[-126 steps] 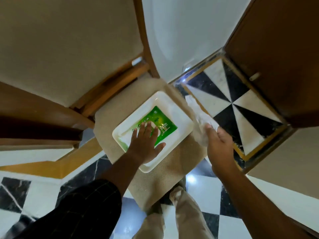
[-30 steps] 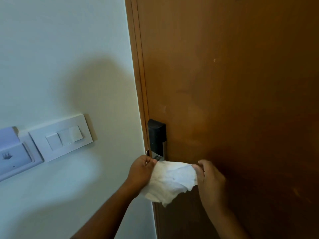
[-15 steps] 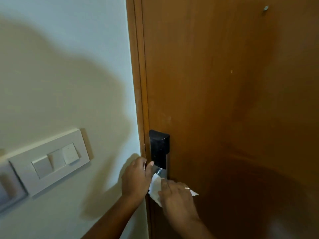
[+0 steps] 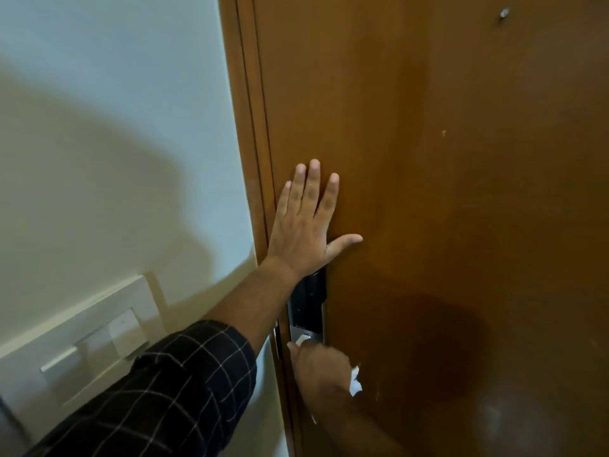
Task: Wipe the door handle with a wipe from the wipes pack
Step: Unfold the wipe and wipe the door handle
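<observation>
Left hand (image 4: 304, 230) lies flat, fingers spread, on the door (image 4: 461, 192). Right hand (image 4: 321, 366) grips the wipe (image 4: 355, 380) below the lock plate (image 4: 308, 301).

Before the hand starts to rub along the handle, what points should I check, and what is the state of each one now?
1. Wipe is in the right hand: ok, white bits show at the fingertips and beside the hand.
2. Wipe touches the door handle: cannot tell, the right hand hides the handle.
3. Left hand steadies the door: ok, it lies flat and open on the wood above the lock plate.
4. Left hand is clear of the wiping area: ok, it is above the lock plate.
5. Door is shut: cannot tell.
</observation>
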